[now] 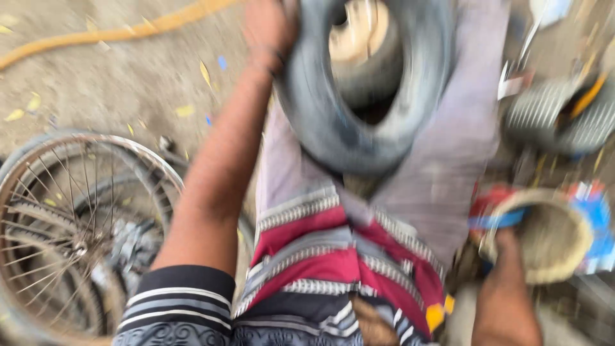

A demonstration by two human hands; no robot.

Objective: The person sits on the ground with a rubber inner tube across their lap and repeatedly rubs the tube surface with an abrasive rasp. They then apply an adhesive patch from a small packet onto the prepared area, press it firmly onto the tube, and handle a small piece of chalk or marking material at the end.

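1. Left hand point(268, 27): far centre, arm stretched out from a striped sleeve point(182, 301). I see it clamped over the left rim of the tyre; the fingers wrap the rubber, though blur hides them one by one.

2. Tyre point(359, 96): dark, small, held upright-tilted at far centre above my lap. A pale hub shows through its opening. Its lower edge hangs over the grey cloth.

3. Right hand point(496, 240): near right, forearm coming up from the bottom edge. It lies against the left rim of the bowl; I cannot tell whether the fingers are closed on it or only resting there.

4. Bowl point(551, 237): round, tan, rough-looking, at near right, open side up. Red and blue scraps point(592, 211) lie around it.

5. Cloth point(448, 141): grey, spread over the lap, with red and striped bands nearer to me.

6. Wheel point(70, 224): spoked bicycle rim, near left, flat on the ground, well apart from the tyre.

7. Hose point(96, 35): orange, running across the far left ground.

8. Ribbed part point(557, 115): grey, finned, far right, with a yellow strip on it; too blurred to tell more.

9. Ground point(128, 90): bare dirt, strewn with small yellow and blue bits.
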